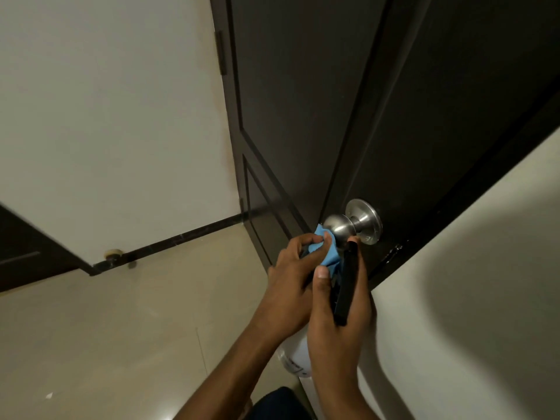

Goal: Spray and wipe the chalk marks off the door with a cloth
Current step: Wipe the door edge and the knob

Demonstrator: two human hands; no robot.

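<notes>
We see the door (pixel 303 86) as a dark brown panelled leaf filling the upper right of the view, its surface plain and dim; we cannot make out chalk marks on it in this light. A brushed metal knob (pixel 341 228) stands out from it on a round plate. The cloth (pixel 328 253) is light blue and crumpled, bunched just beside and below the knob, touching its lower left. Our left hand (pixel 291 274) pinches the cloth between thumb and curled fingers. Our right hand (pixel 339 313) is wrapped around the black head of the spray bottle (pixel 347 286), thumb up along its side, a fingertip near the knob's plate. The bottle's white body shows below the wrist. Both forearms reach up from the lower edge over a beige tiled floor (pixel 121 328).
</notes>
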